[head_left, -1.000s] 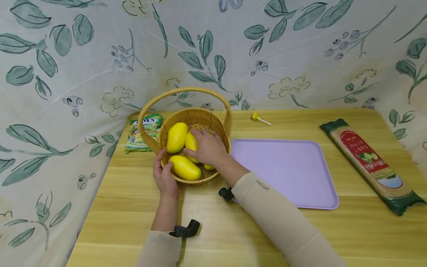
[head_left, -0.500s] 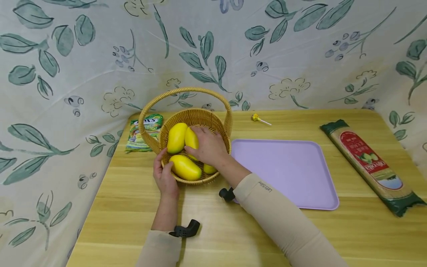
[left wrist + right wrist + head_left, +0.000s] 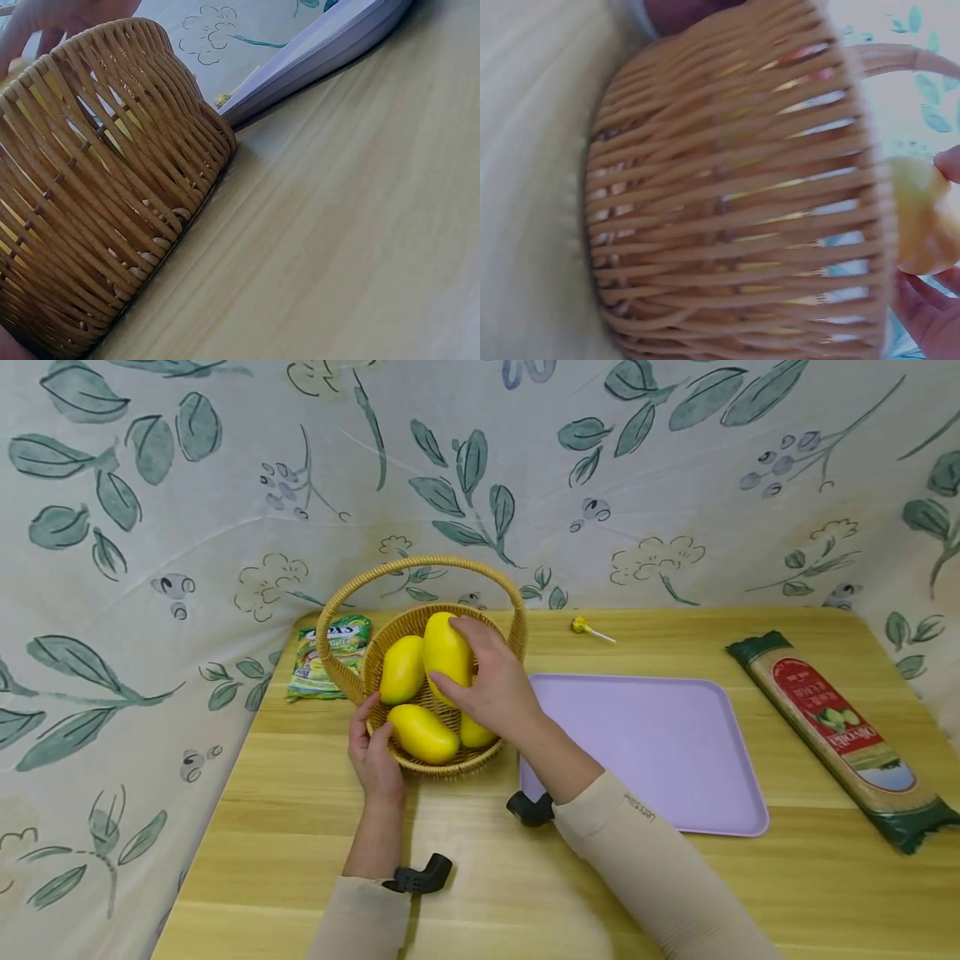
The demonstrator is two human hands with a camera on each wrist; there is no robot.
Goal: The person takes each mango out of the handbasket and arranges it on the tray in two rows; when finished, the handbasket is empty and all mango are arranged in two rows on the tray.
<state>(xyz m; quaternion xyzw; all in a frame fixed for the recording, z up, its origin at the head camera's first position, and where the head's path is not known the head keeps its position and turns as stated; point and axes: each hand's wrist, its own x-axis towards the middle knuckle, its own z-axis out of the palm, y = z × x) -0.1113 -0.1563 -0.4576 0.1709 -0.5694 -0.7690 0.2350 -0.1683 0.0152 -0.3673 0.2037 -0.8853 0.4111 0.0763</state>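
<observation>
A round wicker basket point(image 3: 442, 770) with a tall arched handle stands on the table. My left hand point(image 3: 377, 768) grips its front-left side, thumb by the rim and fingers along the outer wall. With my right hand point(image 3: 501, 689) I hold a yellow mango point(image 3: 446, 652), thumb and fingers around it, raised at the basket's opening; the right wrist view also shows this mango point(image 3: 919, 214) above the rim. Lower in the basket lie another mango point(image 3: 402, 670), one at the front point(image 3: 423, 734) and one partly under my right hand point(image 3: 476, 732). Woven basket wall point(image 3: 112, 172) fills much of the left wrist view.
Right of the basket lies a shallow lilac tray point(image 3: 645, 752). Behind it is a yellow lollipop point(image 3: 581, 626). A green candy bag point(image 3: 326, 660) lies left of the basket. Far right is a long pasta pack point(image 3: 843, 735). Patterned cloth point(image 3: 525, 485) hangs behind the table.
My right hand has lifted a mango up from inside the basket to rim level, moving slightly right. My left hand has stayed at the basket's side.
</observation>
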